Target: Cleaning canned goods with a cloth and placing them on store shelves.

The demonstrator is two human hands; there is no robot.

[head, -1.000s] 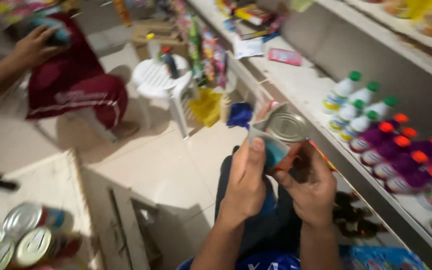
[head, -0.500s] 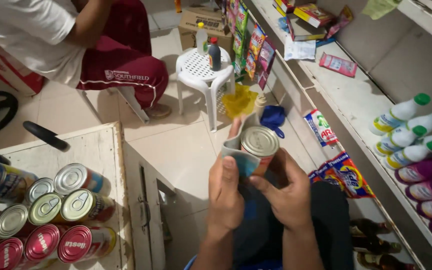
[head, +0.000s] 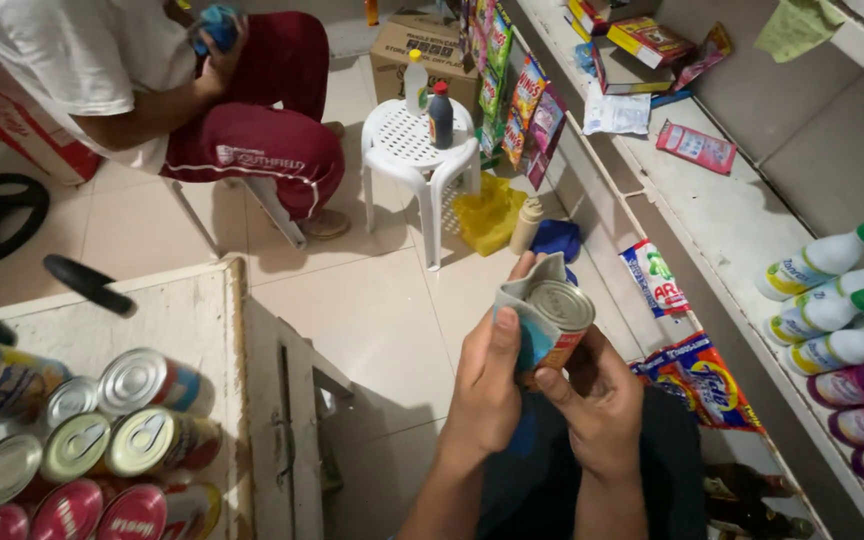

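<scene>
A small tin can with a silver lid is held upright in front of me. My right hand grips it from below and the side. My left hand presses a blue-grey cloth around the can's left side and back. Both hands touch the can through or beside the cloth.
Several tin cans lie on a white counter at lower left. Another person sits on a stool ahead, holding something blue. A white plastic stool carries two bottles. Shelves on the right hold plastic bottles and packets.
The view has tilted and shifted left, bringing the counter's cans and the seated person more into sight. My hands keep hold of the can and cloth.
</scene>
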